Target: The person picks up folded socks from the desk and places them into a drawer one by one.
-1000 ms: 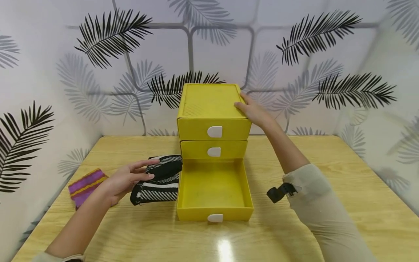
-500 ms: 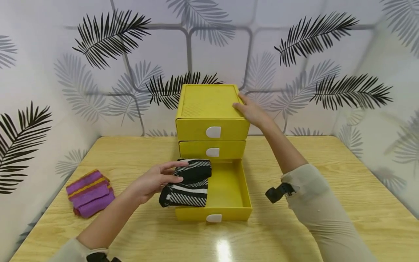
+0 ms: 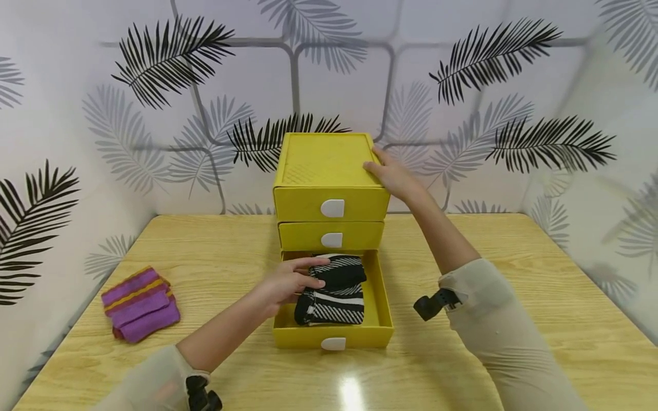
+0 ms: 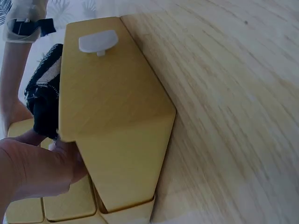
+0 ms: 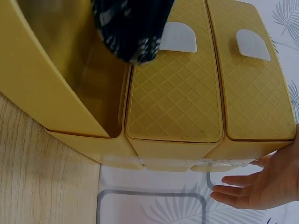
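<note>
My left hand (image 3: 288,285) pinches a folded black-and-white striped knit cloth (image 3: 336,291) between thumb and fingers, over the pulled-out bottom drawer (image 3: 380,294). In the left wrist view, the knit cloth (image 4: 46,88) shows above the drawer's side wall, with my left hand (image 4: 42,168) at that wall's edge. My right hand (image 3: 396,174) rests on the top right edge of the yellow drawer unit (image 3: 329,160). In the right wrist view, the right hand (image 5: 261,184) has its fingers extended along the unit's side. The dark knit cloth (image 5: 131,28) hangs over the drawer opening there.
A folded purple knit cloth with yellow stripes (image 3: 141,305) lies on the wooden table (image 3: 216,240) at the left. The upper drawer (image 3: 308,204) and middle drawer (image 3: 303,237) are closed, each with a white pull tab. A leaf-patterned wall covering (image 3: 339,85) stands behind the table.
My left hand has carried the black-and-white knit cloth rightward from beside the unit to over the bottom drawer, uncovering the purple cloth. My right hand has stayed on the unit.
</note>
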Available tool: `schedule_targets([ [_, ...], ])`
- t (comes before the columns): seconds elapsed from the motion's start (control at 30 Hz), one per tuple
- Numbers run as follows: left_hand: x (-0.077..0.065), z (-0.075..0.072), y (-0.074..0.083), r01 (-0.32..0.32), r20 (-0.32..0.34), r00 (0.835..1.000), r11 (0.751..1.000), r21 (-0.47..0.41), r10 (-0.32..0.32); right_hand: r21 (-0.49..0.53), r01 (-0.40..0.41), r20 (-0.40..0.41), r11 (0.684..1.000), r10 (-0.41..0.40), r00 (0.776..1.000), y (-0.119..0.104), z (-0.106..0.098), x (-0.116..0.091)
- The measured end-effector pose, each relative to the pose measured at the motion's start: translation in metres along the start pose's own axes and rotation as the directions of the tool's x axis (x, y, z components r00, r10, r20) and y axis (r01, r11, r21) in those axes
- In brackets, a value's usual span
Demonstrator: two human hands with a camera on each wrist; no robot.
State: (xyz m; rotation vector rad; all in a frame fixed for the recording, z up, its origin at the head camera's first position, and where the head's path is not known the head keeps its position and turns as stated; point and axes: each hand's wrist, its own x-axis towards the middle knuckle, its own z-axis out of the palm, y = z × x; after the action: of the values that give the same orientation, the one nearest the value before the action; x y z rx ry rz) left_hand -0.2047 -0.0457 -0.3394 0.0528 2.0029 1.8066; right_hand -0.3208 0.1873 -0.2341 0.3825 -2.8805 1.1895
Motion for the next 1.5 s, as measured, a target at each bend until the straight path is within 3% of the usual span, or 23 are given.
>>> schedule_targets([
  [0.47,0.021,0.015,-0.007,0.025,-0.065,0.998,1.0,0.004,-0.025,0.017,0.016,-0.003,1.0,-0.016,1.0,-0.005,0.002,0.002],
  [0.8,0.04,0.031,-0.024,0.07,-0.122,0.99,0.998,-0.002,-0.07,0.02,0.0,0.013,1.0,0.0,1.0,-0.003,0.0,0.0],
  [1.07,0.047,0.046,-0.024,0.059,-0.119,0.991,0.998,-0.021,-0.061,0.03,-0.001,0.009,1.0,0.001,1.0,0.0,-0.003,0.0],
  [1.17,0.047,0.048,-0.024,0.045,-0.127,0.991,0.999,0.022,-0.042,0.03,-0.007,0.01,1.0,0.007,1.0,0.0,-0.003,0.0],
  [1.33,0.043,0.044,-0.024,0.022,-0.073,0.997,0.99,0.139,-0.012,0.012,-0.017,0.009,1.0,0.017,1.0,0.0,-0.002,0.001],
  [1.5,0.038,0.031,-0.021,0.06,0.009,0.998,0.992,0.109,-0.062,0.01,-0.012,0.013,1.0,0.012,1.0,0.0,-0.001,0.0],
])
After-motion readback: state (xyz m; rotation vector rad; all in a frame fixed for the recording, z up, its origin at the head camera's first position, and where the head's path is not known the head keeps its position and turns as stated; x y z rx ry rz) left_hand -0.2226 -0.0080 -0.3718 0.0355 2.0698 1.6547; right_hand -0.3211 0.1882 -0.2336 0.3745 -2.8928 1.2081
